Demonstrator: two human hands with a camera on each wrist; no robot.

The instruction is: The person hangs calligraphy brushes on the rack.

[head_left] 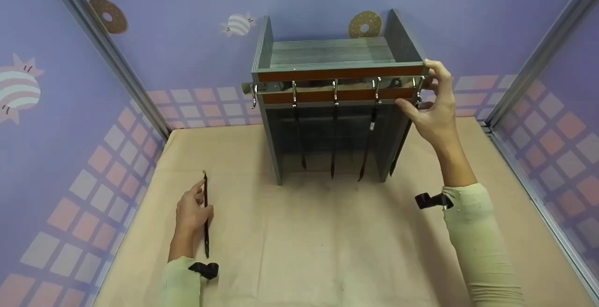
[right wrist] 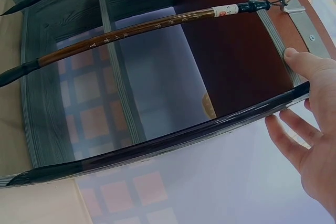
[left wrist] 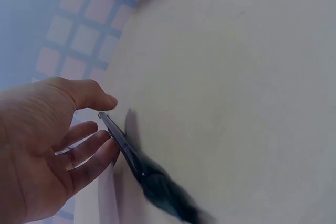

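A grey wooden rack (head_left: 273, 138) with two brown rails and a row of metal hooks stands at the back of the table. Several dark brushes hang from it. My right hand (head_left: 419, 87) is at the rack's right end, its thumb and fingers spread about the top of the rightmost brush (head_left: 400, 150). In the right wrist view that brush (right wrist: 157, 145) runs across to the hand (right wrist: 283, 87), whose thumb rests on the rail. My left hand (head_left: 192, 208) lies on the table with straight fingers touching a black brush (head_left: 206, 222). That brush (left wrist: 136, 158) lies between thumb and fingers of the hand (left wrist: 105, 121).
The leftmost hook (head_left: 253, 94) carries nothing. A second hanging brush (right wrist: 131, 30) shows a white label near its cord. The tan table (head_left: 327, 251) is bounded by purple walls with metal corner posts (head_left: 107, 49) on three sides.
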